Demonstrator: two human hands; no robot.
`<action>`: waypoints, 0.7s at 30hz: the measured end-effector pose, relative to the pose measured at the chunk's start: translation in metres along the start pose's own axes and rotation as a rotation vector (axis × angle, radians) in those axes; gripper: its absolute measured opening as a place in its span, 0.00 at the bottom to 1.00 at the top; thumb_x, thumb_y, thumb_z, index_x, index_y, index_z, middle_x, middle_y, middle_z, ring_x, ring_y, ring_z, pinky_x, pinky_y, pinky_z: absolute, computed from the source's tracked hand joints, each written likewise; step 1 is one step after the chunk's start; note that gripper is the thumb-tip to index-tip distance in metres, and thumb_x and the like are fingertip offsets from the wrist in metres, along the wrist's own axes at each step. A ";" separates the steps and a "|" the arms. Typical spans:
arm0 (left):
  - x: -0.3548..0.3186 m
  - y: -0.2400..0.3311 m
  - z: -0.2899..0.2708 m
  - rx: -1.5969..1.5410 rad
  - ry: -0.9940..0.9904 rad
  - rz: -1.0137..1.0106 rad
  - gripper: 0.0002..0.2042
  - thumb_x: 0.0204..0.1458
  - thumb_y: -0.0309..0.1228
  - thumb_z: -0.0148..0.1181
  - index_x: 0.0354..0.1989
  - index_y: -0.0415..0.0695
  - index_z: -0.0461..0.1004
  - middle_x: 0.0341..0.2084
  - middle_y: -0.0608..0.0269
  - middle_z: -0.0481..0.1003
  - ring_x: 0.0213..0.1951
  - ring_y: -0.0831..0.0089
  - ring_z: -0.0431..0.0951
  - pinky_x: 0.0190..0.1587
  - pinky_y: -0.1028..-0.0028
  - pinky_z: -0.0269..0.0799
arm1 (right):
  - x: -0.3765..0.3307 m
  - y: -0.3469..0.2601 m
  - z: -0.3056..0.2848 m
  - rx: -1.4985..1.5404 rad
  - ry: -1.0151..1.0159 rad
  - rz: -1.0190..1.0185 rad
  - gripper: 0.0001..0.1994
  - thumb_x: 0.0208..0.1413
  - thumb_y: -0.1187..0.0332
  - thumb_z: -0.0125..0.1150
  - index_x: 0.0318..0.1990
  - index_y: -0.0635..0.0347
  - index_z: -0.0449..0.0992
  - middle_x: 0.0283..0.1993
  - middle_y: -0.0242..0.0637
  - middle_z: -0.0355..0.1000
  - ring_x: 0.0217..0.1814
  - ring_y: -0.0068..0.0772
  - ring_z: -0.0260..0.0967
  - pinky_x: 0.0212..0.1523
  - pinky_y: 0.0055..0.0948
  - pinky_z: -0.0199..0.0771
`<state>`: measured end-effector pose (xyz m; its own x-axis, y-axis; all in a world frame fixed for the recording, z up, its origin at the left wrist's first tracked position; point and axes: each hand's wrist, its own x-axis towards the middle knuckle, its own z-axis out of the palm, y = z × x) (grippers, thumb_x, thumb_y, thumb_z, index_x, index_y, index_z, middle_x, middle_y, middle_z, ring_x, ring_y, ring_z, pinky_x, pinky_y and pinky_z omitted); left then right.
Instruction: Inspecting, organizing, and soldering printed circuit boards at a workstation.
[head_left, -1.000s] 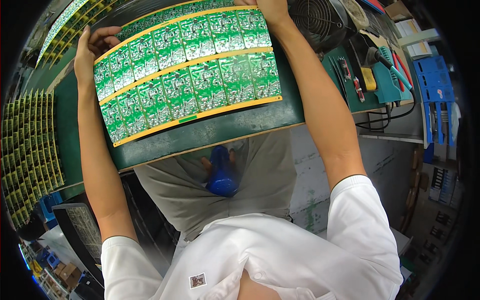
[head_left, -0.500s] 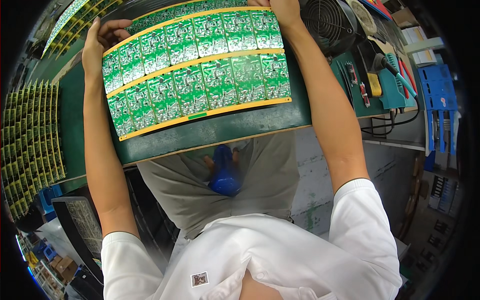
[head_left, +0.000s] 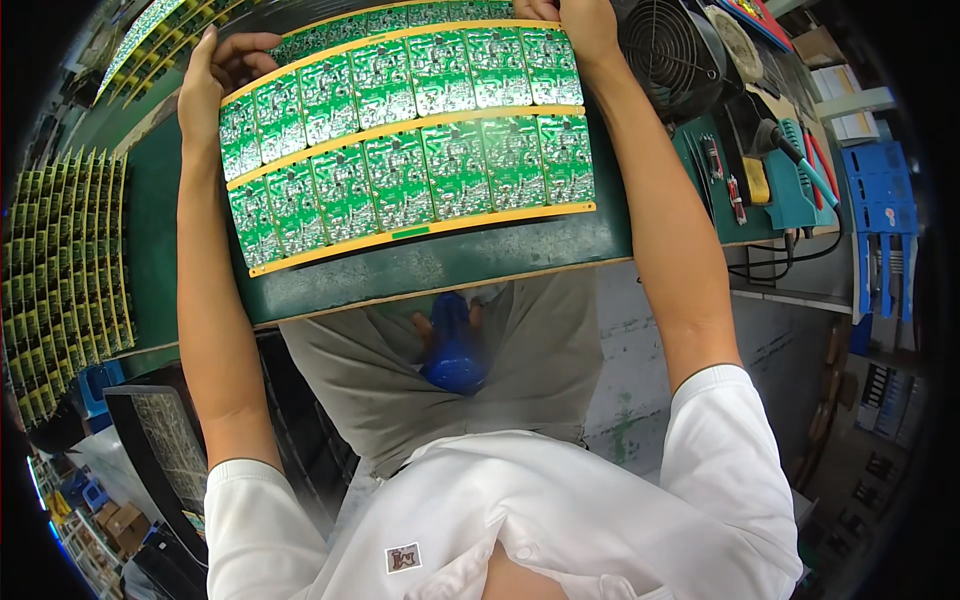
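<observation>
A: Hands first. What's each one doing?

B: Left hand [head_left: 215, 75], upper left of the frame, fingers curled over the left end of the green circuit board panel [head_left: 405, 125]. Thumb side wraps the edge. It's clamped on the panel.

A: Right?

B: Right hand [head_left: 580, 22], top centre, partly cut by the frame edge. It grips the panel's upper right corner. Fingers closed on it, but the tips are out of view.

A: Panel position?

B: Upper middle of the frame, held between both hands, over the dark green worktop [head_left: 440, 262]. Two rows of small green boards, yellow strips along the top, middle and bottom. Tilted, left end lower in the picture. Can't tell if it rests on the top or sits just above it.

A: Around it?

B: Left edge: a rack of upright green boards [head_left: 60, 270], packed in rows. Upper left corner: another panel [head_left: 160, 30], lying flat. Upper right: a black fan [head_left: 675, 50] just right of the right wrist. Further right, teal tool stand [head_left: 790, 185] with hand tools, then a blue plastic bin [head_left: 880, 215] at the far right.

A: Below the bench?

B: Grey trousers, a blue object [head_left: 452, 350] on the lap, centre of frame. White shirt at the bottom.
</observation>
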<state>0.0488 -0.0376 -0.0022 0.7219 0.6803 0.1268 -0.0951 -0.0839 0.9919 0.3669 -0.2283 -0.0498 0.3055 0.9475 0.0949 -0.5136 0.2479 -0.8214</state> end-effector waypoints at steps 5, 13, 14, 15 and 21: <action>0.000 0.002 0.000 0.001 -0.009 0.012 0.29 0.64 0.46 0.31 0.38 0.35 0.78 0.21 0.61 0.74 0.22 0.78 0.68 0.29 0.80 0.60 | -0.028 -0.011 0.053 0.134 0.218 0.062 0.26 0.63 0.65 0.42 0.09 0.57 0.57 0.11 0.33 0.56 0.15 0.24 0.50 0.22 0.20 0.53; -0.001 0.003 0.004 0.004 0.028 0.021 0.29 0.64 0.46 0.31 0.36 0.35 0.79 0.21 0.61 0.74 0.23 0.78 0.69 0.30 0.79 0.60 | -0.028 -0.011 0.044 -0.449 -0.129 -0.326 0.23 0.60 0.64 0.39 0.11 0.54 0.54 0.15 0.32 0.59 0.17 0.21 0.52 0.23 0.19 0.53; -0.001 0.004 0.004 0.008 0.028 0.026 0.29 0.64 0.46 0.31 0.36 0.35 0.79 0.21 0.61 0.74 0.23 0.78 0.69 0.30 0.79 0.60 | -0.026 -0.011 0.044 -0.447 -0.131 -0.331 0.23 0.60 0.64 0.39 0.11 0.54 0.54 0.15 0.32 0.59 0.17 0.21 0.52 0.23 0.19 0.53; -0.001 0.004 0.004 0.026 0.045 0.032 0.29 0.64 0.46 0.31 0.36 0.35 0.79 0.21 0.61 0.74 0.23 0.78 0.69 0.30 0.79 0.60 | -0.024 -0.011 0.044 -0.401 -0.100 -0.304 0.24 0.61 0.64 0.41 0.10 0.55 0.55 0.14 0.33 0.58 0.16 0.22 0.51 0.22 0.19 0.53; -0.003 0.009 0.003 0.163 0.167 0.091 0.28 0.63 0.45 0.35 0.36 0.34 0.79 0.23 0.61 0.76 0.26 0.76 0.71 0.32 0.80 0.62 | -0.020 -0.013 0.051 -0.301 -0.035 -0.247 0.28 0.64 0.65 0.46 0.08 0.59 0.59 0.10 0.34 0.56 0.13 0.25 0.49 0.21 0.21 0.53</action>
<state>0.0479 -0.0430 0.0066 0.5907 0.7745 0.2265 -0.0328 -0.2574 0.9657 0.3271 -0.2400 -0.0123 0.3606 0.8742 0.3251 -0.1680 0.4037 -0.8993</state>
